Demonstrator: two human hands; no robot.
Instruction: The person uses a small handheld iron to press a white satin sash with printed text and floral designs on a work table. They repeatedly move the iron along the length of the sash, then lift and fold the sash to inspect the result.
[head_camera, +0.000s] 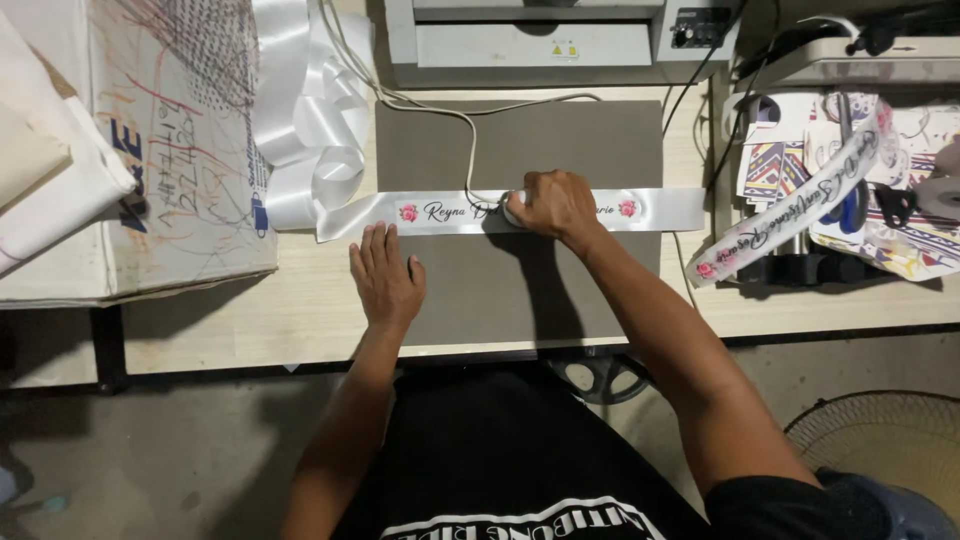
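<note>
A white satin ribbon (660, 208) with black script and pink roses lies flat across a grey mat (560, 140) on the wooden table. My right hand (552, 205) is closed over a small white corded tool (512, 212) pressed on the ribbon's middle. Its thin white cord (470, 135) runs up over the mat. My left hand (384, 275) lies flat, fingers together, on the mat just below the ribbon's left printed end. The ribbon's loose length curls in loops (315, 130) at the mat's left.
A grey machine (540, 40) stands at the back. A marked cardboard box (180, 150) sits left. Another printed ribbon (790, 205), printed sheets and a dark tool lie on the right. A fan (890, 440) stands on the floor, lower right.
</note>
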